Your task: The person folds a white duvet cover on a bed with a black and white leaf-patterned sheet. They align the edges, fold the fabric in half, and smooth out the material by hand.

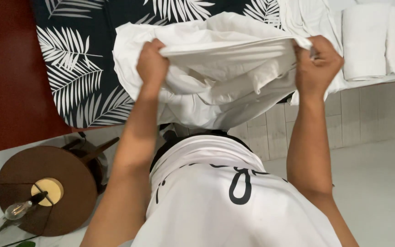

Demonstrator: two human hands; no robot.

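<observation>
Head view showed the left hand (152, 61) and the right hand (317, 64) raised side by side, each grip closed tight on the top edge of a white sheet (220, 77). That edge ran nearly straight between the two fists, while the rest of the cloth hung bunched below them, over the bed (69, 68) with its dark, leaf-patterned cover. The step in hand looked like pulling one edge taut to square the cloth; a next move would likely call for an even hold on both corners and a lift high enough to free the slack. To the right, folded white towels (366, 41) lay near the right hand. Lower left, a round brown lampshade (46, 192) stood well apart. Pale floor (380, 183) gave open room on the right.
</observation>
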